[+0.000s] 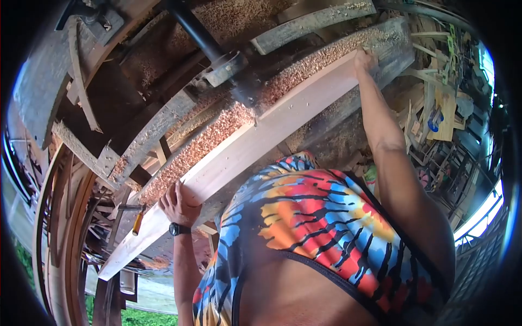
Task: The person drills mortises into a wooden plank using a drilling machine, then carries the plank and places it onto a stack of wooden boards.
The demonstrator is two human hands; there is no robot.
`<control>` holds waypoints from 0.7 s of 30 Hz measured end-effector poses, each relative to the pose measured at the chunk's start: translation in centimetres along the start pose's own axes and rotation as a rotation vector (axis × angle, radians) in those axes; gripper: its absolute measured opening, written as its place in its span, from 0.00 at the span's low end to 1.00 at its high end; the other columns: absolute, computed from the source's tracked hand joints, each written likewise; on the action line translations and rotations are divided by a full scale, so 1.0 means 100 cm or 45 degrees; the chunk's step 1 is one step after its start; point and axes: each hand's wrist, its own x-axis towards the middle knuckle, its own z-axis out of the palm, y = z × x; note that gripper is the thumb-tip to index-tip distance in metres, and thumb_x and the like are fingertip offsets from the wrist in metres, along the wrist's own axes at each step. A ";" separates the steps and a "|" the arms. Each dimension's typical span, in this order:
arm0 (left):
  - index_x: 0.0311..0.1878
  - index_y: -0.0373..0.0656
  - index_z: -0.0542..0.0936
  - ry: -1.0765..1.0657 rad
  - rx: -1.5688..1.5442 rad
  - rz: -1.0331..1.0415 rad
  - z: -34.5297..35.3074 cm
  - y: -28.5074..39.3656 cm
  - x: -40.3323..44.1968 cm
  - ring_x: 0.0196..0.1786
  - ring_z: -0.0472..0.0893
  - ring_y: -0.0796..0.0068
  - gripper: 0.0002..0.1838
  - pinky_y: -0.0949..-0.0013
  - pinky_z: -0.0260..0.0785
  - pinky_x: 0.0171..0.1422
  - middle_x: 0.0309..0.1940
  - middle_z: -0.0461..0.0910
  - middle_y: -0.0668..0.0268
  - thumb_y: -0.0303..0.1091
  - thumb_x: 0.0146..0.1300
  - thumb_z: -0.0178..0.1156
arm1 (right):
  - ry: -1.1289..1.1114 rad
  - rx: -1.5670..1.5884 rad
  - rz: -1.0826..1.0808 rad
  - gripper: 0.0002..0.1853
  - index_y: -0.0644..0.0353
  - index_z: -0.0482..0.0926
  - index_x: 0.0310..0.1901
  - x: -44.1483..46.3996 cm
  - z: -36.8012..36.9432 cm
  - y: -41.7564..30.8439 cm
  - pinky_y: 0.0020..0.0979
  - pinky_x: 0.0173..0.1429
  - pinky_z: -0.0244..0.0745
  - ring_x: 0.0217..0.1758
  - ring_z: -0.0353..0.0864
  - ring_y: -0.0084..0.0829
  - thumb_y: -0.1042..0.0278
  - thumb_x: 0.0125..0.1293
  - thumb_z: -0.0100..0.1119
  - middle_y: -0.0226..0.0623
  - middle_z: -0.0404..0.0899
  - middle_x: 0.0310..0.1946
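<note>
A long pale wooden board (pixel 288 127) lies slantwise across a work surface in front of my body. My left hand (pixel 178 207), with a black watch at the wrist, grips the board toward its lower-left end, fingers over its upper face. Near the upper-right end my right hand (pixel 365 61) is closed around the board's edge. Between the hands, a dark machine spindle (pixel 198 32) reaches down to the board's far edge; its lower tip is blurred. Curled wood shavings (pixel 217 130) are heaped along that edge.
A clamp with a yellow handle (pixel 137 223) sits beside the board's lower-left part. Curved timber pieces (pixel 312 27) lie beyond the spindle. Long planks (pixel 70 233) lean at the left. Wood scraps (pixel 429 108) and clutter fill the right side.
</note>
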 end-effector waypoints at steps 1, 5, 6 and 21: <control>0.78 0.52 0.74 0.003 -0.012 -0.002 0.000 0.003 0.001 0.66 0.77 0.49 0.56 0.40 0.62 0.74 0.67 0.78 0.56 0.42 0.38 0.84 | 0.005 -0.021 -0.085 0.34 0.62 0.89 0.58 0.008 0.007 0.002 0.49 0.73 0.76 0.67 0.83 0.58 0.37 0.66 0.66 0.57 0.85 0.62; 0.79 0.51 0.73 -0.022 -0.021 -0.028 0.003 0.013 0.004 0.66 0.76 0.47 0.58 0.39 0.61 0.73 0.66 0.78 0.54 0.41 0.38 0.85 | 0.028 0.021 -0.082 0.33 0.64 0.90 0.53 0.032 0.023 0.017 0.49 0.72 0.77 0.65 0.84 0.57 0.37 0.63 0.68 0.58 0.87 0.59; 0.79 0.51 0.72 -0.026 -0.038 -0.030 0.004 0.017 0.007 0.66 0.76 0.47 0.58 0.39 0.61 0.73 0.66 0.78 0.54 0.41 0.37 0.85 | 0.037 0.070 -0.001 0.33 0.64 0.90 0.52 0.036 0.022 0.018 0.49 0.71 0.77 0.65 0.84 0.57 0.38 0.63 0.68 0.58 0.87 0.58; 0.77 0.50 0.76 0.015 -0.033 0.013 0.009 0.022 0.011 0.66 0.78 0.50 0.53 0.41 0.63 0.74 0.68 0.79 0.55 0.45 0.42 0.83 | 0.089 -0.033 -0.016 0.35 0.64 0.89 0.55 0.053 0.021 0.020 0.47 0.73 0.76 0.66 0.84 0.55 0.35 0.65 0.66 0.55 0.86 0.61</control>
